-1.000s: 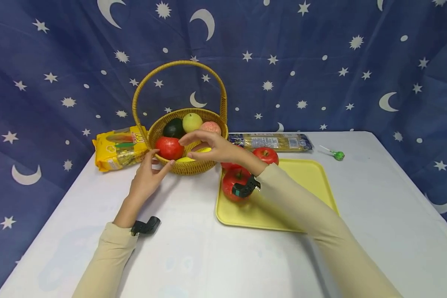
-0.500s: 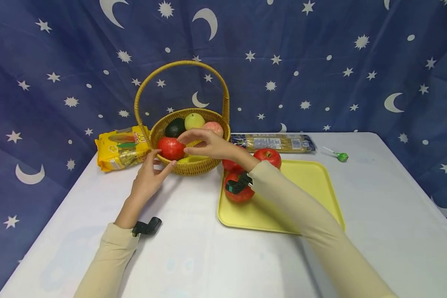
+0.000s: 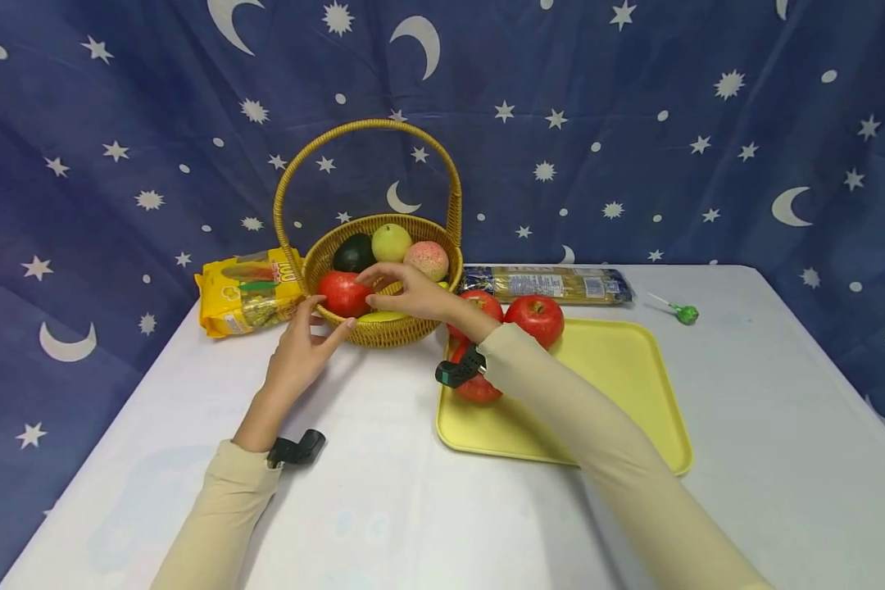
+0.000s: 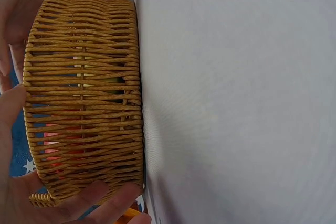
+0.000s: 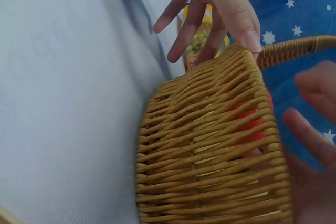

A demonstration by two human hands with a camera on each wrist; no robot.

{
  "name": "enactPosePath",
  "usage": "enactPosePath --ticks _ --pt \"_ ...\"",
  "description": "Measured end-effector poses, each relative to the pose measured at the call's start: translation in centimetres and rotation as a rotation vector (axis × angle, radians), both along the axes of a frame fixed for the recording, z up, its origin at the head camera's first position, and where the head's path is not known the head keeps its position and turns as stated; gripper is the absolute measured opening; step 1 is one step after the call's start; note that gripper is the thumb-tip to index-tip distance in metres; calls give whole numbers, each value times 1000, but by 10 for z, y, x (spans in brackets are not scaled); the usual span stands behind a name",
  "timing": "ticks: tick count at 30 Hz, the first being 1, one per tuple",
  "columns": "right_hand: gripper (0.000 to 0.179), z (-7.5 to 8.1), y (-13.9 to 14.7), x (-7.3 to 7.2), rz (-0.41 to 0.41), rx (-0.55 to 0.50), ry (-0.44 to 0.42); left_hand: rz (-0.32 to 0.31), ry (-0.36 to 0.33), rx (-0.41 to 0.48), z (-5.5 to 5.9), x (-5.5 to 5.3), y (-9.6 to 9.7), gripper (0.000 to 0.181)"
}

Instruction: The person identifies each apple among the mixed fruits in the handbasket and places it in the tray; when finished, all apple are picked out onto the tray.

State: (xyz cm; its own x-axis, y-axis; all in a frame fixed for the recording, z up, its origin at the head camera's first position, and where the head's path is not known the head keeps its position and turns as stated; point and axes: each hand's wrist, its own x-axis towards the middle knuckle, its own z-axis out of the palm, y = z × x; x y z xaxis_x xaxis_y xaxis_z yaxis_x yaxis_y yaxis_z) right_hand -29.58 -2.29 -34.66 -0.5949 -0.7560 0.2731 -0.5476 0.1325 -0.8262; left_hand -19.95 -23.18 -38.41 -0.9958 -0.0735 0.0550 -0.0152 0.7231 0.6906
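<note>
A wicker basket (image 3: 394, 332) with a tall arched handle stands at the back left of the table. My left hand (image 3: 295, 352) holds its front left side, thumb at the rim and fingers along the outer wall, as the left wrist view shows. My right hand (image 3: 413, 295) hovers over the front of the basket, fingers spread and loosely bent, fingertips right at a round red fruit (image 3: 342, 293). A dark green avocado (image 3: 355, 253), a pale yellow-green round fruit (image 3: 392, 242), a peach (image 3: 428, 260) and a yellow banana (image 3: 382, 317) also lie inside. My right hand partly hides the banana.
A yellow tray (image 3: 619, 360) right of the basket bears red apples (image 3: 534, 319), partly under my right forearm. Behind it lies a long noodle pack (image 3: 553, 284), with a green lollipop (image 3: 684, 314) farther right. A yellow food bag (image 3: 247, 295) sits left of the basket.
My right hand has shifted slightly left relative to the basket, baring more of the peach. My left hand stays at the basket. The whole head view has drifted a little.
</note>
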Motion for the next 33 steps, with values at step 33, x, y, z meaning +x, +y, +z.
enactPosePath --ticks 33 --pt "57 -4 -17 -14 -98 265 -62 -7 12 19 -1 0 1 84"
